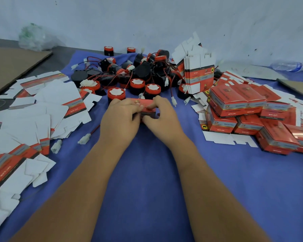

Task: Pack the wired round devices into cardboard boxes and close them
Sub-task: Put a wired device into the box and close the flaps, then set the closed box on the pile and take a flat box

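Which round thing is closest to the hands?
The red-topped device just behind the left hand, almost touching its knuckles. The other devices sit farther back, in the pile.

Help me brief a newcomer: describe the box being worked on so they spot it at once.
On the blue cloth, just in front of the heap of black-and-red round devices, sits one small red box. Unlike the stacked boxes at right, it is gripped by the left hand and right hand.

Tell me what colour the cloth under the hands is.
The cloth is blue, plain with no pattern; the head view shows it.
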`<state>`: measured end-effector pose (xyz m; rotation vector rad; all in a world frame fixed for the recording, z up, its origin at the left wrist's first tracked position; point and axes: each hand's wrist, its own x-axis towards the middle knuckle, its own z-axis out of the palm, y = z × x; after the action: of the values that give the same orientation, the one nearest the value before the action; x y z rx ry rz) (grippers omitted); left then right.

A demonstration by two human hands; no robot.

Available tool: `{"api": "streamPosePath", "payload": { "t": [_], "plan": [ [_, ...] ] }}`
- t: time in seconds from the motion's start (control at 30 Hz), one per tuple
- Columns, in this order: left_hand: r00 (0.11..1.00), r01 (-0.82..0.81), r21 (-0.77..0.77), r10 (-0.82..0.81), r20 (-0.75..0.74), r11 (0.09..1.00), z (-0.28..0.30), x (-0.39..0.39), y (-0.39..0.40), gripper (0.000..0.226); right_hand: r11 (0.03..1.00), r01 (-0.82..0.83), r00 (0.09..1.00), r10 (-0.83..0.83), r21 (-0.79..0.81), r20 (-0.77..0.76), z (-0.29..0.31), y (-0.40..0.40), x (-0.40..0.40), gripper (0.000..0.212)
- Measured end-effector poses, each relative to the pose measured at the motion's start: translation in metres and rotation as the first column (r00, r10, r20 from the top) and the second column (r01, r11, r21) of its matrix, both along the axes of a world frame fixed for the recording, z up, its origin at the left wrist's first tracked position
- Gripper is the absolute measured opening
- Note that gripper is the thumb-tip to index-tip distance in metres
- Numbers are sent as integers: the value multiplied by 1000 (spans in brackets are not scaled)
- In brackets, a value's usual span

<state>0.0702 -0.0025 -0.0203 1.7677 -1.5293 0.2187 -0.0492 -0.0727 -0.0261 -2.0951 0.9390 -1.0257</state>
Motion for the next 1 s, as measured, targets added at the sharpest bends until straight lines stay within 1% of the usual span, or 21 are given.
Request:
{"api": "streamPosePath", "payload": {
  "t": [0.1,0.17,0.23,0.27,0.3,0.37,0.4,0.43,0.47,0.53,0.57,0.63,0.67,0.7,0.77,0.8,0.83,0.87,0.9,0.97,1.0],
  "plan": [
    [990,90,-18,-92,-111,996,1,3,0,25,992,54,998,-58,-115,-35,2,-5,-10,31],
    [981,151,-3,-151,-119,988,0,4,-1,27,980,102,992,-113,-174,-56,5,-7,-17,34],
    [982,167,8,-165,-88,986,-3,5,-2,27,939,251,962,-270,-233,-50,7,-10,-21,38],
    [985,149,11,-147,-89,989,-5,6,-2,27,897,359,921,-386,-258,-62,9,-13,-24,40],
    [988,118,12,-116,-106,993,-5,7,-2,25,833,471,851,-516,-291,-99,10,-16,-27,41],
    [988,60,2,-59,-143,998,-5,10,-1,23,674,623,668,-722,-396,-178,12,-20,-35,39],
    [989,42,-4,-42,-144,999,-4,11,-1,22,607,658,595,-782,-445,-186,12,-21,-39,33],
    [991,27,-6,-27,-129,1000,-2,13,-1,22,558,679,545,-819,-477,-181,11,-20,-41,26],
    [995,-8,-2,8,-95,1000,0,14,-1,23,523,692,510,-842,-498,-176,10,-19,-41,18],
    [984,-173,-11,173,30,985,3,15,1,24,491,684,483,-859,-540,-170,9,-17,-38,12],
    [956,-275,-29,277,100,961,5,16,3,25,498,660,496,-851,-563,-172,9,-16,-35,14],
    [878,-452,-10,446,175,892,7,18,7,38,567,572,569,-795,-593,-211,8,-13,-27,21],
    [846,-516,59,498,190,854,8,22,9,47,614,513,616,-750,-600,-241,7,-11,-22,24],
    [825,-561,163,531,194,812,8,27,9,56,662,449,664,-697,-600,-272,6,-8,-17,25],
    [813,-575,393,554,180,717,7,35,8,70,746,323,740,-583,-582,-336,4,-1,-6,27],
    [820,-557,459,546,173,692,6,37,8,72,775,271,762,-534,-571,-365,3,2,-1,29],
    [833,-537,477,526,171,696,5,36,7,72,797,226,777,-494,-560,-391,3,5,3,30],
    [854,-509,452,493,165,732,5,35,6,69,815,188,786,-459,-548,-413,3,7,7,32],
    [883,-465,392,444,149,794,4,33,5,66,831,156,797,-425,-535,-429,3,8,10,34],
    [962,-273,254,267,59,928,5,28,4,58,855,100,828,-355,-508,-435,2,11,14,37],
    [986,-158,192,163,-13,969,5,25,4,55,865,79,841,-324,-495,-433,2,13,16,39]
  ]
}}
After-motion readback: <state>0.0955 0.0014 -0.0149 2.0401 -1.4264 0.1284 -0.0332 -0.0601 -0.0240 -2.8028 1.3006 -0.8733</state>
